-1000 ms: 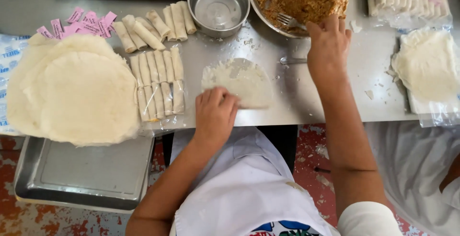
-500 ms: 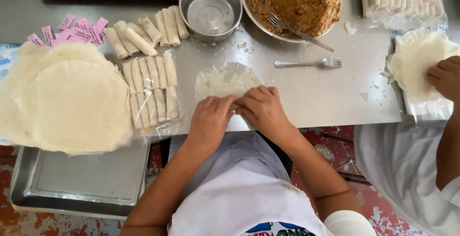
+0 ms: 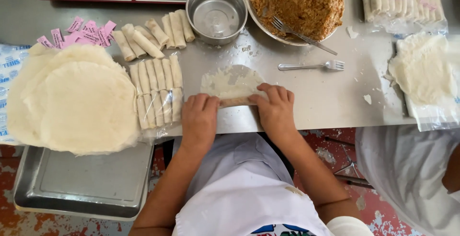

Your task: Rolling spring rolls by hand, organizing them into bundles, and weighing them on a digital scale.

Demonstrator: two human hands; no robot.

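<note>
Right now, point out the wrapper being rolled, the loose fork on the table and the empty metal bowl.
Wrapper (image 3: 230, 80), head view, on its flat unrolled part.
Fork (image 3: 306, 66), head view, on its handle.
Bowl (image 3: 216, 13), head view, on its inner bottom.

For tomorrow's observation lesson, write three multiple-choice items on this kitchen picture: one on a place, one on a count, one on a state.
1. Where does the stack of round wrappers lie?
A. to the left of the hands
B. inside the steel bowl
C. on the scale

2. How many forks are in view?
A. none
B. two
C. five

3. What state is the wrapper under the hands in?
A. flat and bare
B. folded in a bag
C. partly rolled at its near edge

Answers:
1 A: the stack sits at the table's left end, left of the left hand.
2 B: one fork rests in the filling bowl, another fork lies on the table.
3 C: the left hand and the right hand press a rolled edge while the far part lies flat.
</note>
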